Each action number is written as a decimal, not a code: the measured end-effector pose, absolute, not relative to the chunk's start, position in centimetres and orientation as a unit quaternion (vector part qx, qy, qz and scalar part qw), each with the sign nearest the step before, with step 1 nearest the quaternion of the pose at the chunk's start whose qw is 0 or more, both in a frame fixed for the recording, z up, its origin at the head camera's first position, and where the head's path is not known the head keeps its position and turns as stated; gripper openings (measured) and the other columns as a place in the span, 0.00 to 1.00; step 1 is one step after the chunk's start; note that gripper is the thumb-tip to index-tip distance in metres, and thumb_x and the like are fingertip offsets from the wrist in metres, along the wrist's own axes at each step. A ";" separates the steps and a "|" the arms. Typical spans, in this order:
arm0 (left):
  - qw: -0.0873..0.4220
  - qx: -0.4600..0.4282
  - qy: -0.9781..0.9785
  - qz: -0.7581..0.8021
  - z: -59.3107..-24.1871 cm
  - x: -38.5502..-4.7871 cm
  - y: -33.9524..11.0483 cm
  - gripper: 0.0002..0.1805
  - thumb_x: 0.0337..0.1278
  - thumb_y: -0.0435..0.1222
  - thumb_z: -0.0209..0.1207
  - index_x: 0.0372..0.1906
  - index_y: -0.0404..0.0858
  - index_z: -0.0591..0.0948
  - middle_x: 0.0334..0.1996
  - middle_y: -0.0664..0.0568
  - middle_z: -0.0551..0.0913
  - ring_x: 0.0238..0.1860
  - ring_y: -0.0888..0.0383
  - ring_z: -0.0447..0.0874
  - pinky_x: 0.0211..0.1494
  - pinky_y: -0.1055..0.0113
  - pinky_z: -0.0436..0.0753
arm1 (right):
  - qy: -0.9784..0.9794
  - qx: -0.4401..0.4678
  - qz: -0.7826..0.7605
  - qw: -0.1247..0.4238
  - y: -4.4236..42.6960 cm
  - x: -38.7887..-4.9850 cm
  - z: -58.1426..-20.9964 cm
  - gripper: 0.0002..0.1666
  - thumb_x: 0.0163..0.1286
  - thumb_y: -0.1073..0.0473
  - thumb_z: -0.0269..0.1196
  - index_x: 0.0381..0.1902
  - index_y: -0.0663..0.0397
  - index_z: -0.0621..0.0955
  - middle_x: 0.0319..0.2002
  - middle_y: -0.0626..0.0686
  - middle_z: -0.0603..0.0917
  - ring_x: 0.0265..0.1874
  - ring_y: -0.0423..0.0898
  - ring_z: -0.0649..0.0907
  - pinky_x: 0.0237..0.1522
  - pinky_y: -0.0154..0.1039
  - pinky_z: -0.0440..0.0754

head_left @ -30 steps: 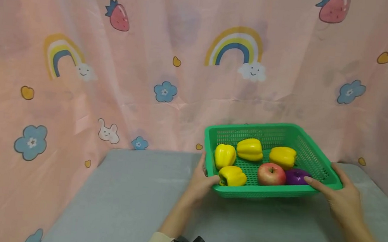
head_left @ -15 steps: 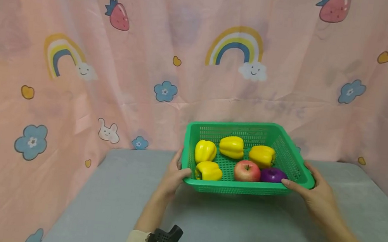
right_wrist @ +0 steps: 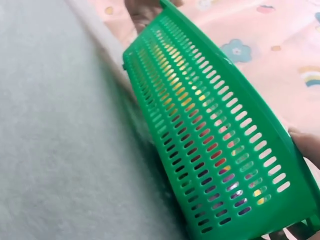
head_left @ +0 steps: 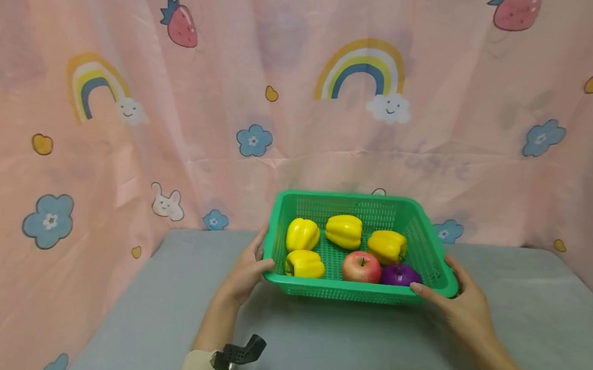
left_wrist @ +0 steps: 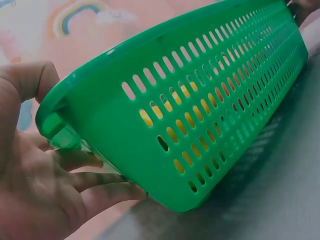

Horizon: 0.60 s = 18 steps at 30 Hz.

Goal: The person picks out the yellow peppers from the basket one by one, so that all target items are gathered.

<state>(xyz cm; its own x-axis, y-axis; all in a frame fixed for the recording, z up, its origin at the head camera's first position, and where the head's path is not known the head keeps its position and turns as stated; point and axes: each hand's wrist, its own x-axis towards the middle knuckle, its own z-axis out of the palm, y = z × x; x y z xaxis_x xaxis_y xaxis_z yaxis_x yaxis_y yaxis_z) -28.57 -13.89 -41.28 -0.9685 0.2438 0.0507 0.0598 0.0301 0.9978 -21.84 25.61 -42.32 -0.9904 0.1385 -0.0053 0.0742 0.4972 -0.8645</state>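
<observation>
A green slotted plastic basket [head_left: 350,290] is held by both hands above the grey tabletop. My left hand [head_left: 244,272] grips its left end, thumb over the rim and fingers under the side, as the left wrist view shows. At the right front corner my right hand [head_left: 464,308] holds the rim, its thumb on top. Inside lie several yellow bell peppers [head_left: 344,232], a red apple [head_left: 362,267] and a round purple thing [head_left: 399,274] beside the apple, its lower part hidden by the front rim. Through the slots in the right wrist view, bits of yellow, red and purple show.
The grey tabletop [head_left: 171,316] stretches below and to both sides of the basket. Behind it hangs a pink curtain [head_left: 219,94] printed with rainbows, flowers and strawberries. A black strap-on device [head_left: 240,352] sits on the left wrist.
Both hands have carried the basket leftward across the view. In the last half second it also sank slightly and turned more level. Its contents have kept their places.
</observation>
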 end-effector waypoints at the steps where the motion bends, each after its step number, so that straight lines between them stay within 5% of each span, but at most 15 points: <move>1: 0.071 0.106 0.713 0.690 -41.5 -28.6 -14.0 0.55 0.47 0.25 0.51 0.82 0.56 0.47 0.74 0.36 0.68 0.47 0.48 0.79 0.39 0.66 0.80 | -0.867 -0.062 0.494 0.034 25.5 -21.8 -42.4 0.64 0.68 0.37 0.66 0.83 0.50 0.39 0.79 0.72 0.52 0.71 0.71 0.64 0.61 0.57 0.77; 6: 0.083 0.099 0.704 0.699 -42.3 -28.9 -14.3 0.55 0.46 0.24 0.51 0.82 0.55 0.47 0.72 0.34 0.69 0.44 0.50 0.79 0.40 0.67 0.79 | -0.869 -0.062 0.490 0.039 25.1 -21.6 -42.5 0.63 0.67 0.37 0.66 0.83 0.49 0.41 0.79 0.71 0.53 0.71 0.70 0.66 0.55 0.44 0.81; 8: 0.084 0.094 0.701 0.702 -42.5 -29.1 -14.5 0.56 0.45 0.24 0.51 0.83 0.54 0.47 0.73 0.34 0.68 0.46 0.51 0.79 0.40 0.67 0.79 | -0.868 -0.058 0.491 0.039 25.0 -21.7 -42.4 0.63 0.67 0.37 0.66 0.83 0.50 0.41 0.79 0.71 0.53 0.71 0.71 0.65 0.58 0.48 0.82; 11: 0.087 0.089 0.700 0.703 -42.8 -29.3 -14.6 0.56 0.44 0.24 0.51 0.82 0.55 0.47 0.73 0.35 0.69 0.46 0.49 0.79 0.39 0.67 0.80 | -0.869 -0.050 0.490 0.043 24.8 -21.7 -42.3 0.63 0.68 0.36 0.65 0.83 0.52 0.41 0.79 0.72 0.52 0.71 0.72 0.63 0.64 0.68 0.73; 18: 0.096 0.082 0.706 0.696 -43.3 -29.5 -14.7 0.56 0.46 0.25 0.52 0.82 0.58 0.47 0.74 0.39 0.67 0.50 0.50 0.77 0.38 0.67 0.77 | -0.869 -0.021 0.492 0.044 25.6 -22.0 -42.6 0.56 0.74 0.39 0.59 0.83 0.54 0.43 0.77 0.75 0.54 0.70 0.73 0.64 0.61 0.67 0.76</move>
<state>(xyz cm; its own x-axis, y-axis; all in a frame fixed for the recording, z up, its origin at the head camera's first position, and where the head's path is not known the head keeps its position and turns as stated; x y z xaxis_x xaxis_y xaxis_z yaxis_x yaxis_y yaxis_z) -29.51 -14.66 -43.26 -0.9682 0.2494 -0.0205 -0.0170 0.0162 0.9997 -22.03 25.60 -42.60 -0.9952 0.0799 0.0560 -0.0069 0.5157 -0.8568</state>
